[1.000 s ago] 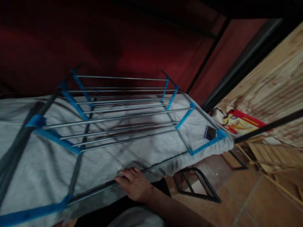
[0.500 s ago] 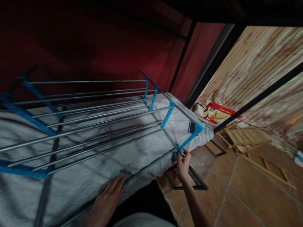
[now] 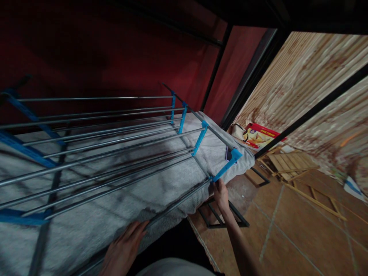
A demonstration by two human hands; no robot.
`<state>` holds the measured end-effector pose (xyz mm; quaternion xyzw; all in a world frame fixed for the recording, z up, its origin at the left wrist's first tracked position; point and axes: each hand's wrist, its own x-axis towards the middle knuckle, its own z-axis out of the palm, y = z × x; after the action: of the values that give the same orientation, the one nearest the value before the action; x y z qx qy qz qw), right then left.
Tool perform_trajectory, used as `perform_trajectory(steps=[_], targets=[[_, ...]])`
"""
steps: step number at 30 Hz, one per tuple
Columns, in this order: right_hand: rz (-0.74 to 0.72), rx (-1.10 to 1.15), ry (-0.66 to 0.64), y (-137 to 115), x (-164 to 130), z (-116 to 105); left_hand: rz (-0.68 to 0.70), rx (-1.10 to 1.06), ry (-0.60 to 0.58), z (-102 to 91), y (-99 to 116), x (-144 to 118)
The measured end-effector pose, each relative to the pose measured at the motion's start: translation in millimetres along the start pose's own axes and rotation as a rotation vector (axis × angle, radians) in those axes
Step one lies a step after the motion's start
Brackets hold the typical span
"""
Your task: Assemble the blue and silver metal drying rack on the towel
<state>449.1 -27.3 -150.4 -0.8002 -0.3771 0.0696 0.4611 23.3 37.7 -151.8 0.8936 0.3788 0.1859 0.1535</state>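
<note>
A rack of metal tubes (image 3: pixel 123 147) with blue plastic brackets lies across a grey blanket (image 3: pixel 166 180) in front of me. My left hand (image 3: pixel 125 245) is wrapped over the long front metal tube (image 3: pixel 181 201) near the bottom of the view, partly hiding it. At the tube's right end, my right hand (image 3: pixel 220 193) pinches the front corner, just below the blue bracket (image 3: pixel 225 168). Its fingertips are partly hidden behind the joint. More blue brackets (image 3: pixel 25 147) join the tubes at the left end, some of them cut off by the view's edge.
A phone (image 3: pixel 229 154) rests on the blanket beyond the right end of the rack. Further right are a red box (image 3: pixel 261 135) and a wooden folding piece (image 3: pixel 290 165). Black bed posts (image 3: pixel 255 80) slant up, and a dark metal frame (image 3: pixel 230 224) stands under the blanket's edge.
The whole view has shifted slightly, with the rack and hands a little further left. My right hand's fingers have closed in around the corner joint. My left hand stays on the tube.
</note>
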Motion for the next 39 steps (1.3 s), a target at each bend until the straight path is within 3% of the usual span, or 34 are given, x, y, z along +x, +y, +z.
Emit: perform_trajectory(steps=[15,27,39], targets=[[-0.014,-0.018,-0.008,-1.6,2.4,-3.3,-0.055,-0.064,-0.069,-3.7,1.2,-1.2],[-0.002,-0.027,0.003,-0.8,2.6,-1.2,-0.012,-0.061,-0.042,-3.6,0.7,0.4],[-0.005,-0.049,-0.004,0.2,3.1,0.1,-0.083,-0.072,-0.081,-1.1,1.8,-0.8]])
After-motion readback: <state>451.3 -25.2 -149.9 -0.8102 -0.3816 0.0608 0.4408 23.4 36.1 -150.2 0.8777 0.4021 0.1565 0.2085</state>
